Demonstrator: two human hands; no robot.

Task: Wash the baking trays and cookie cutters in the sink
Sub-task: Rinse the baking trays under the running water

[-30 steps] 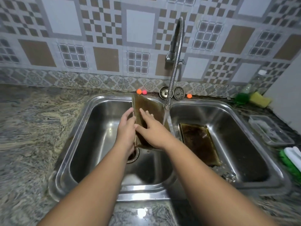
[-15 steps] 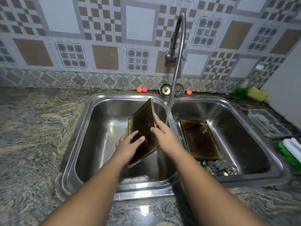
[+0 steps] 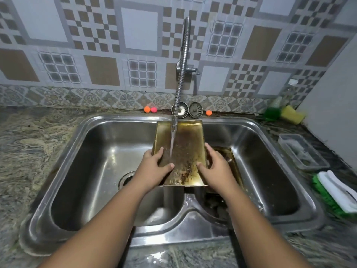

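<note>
A greasy golden baking tray (image 3: 185, 149) is held face up over the divider of the double steel sink (image 3: 81, 136), under water running from the flexible faucet (image 3: 182, 74). My left hand (image 3: 154, 167) grips its left edge with the thumb on the inner surface. My right hand (image 3: 216, 167) grips its right edge. A second dirty tray (image 3: 230, 161) lies in the right basin, mostly hidden behind my right hand and the held tray. Dark small items (image 3: 214, 205) sit at the near end of the right basin, too blurred to identify.
Two drain strainers (image 3: 195, 110) and small orange and pink balls (image 3: 150, 109) sit on the back ledge. At the right are a green soap bottle (image 3: 273, 111), a yellow sponge (image 3: 292, 114), a clear plastic container (image 3: 303, 151) and a green-and-white brush (image 3: 336, 192).
The tray has turned from edge-on in the left basin to face up under the water stream, moved right over the divider. My hands shifted to its two side edges.
</note>
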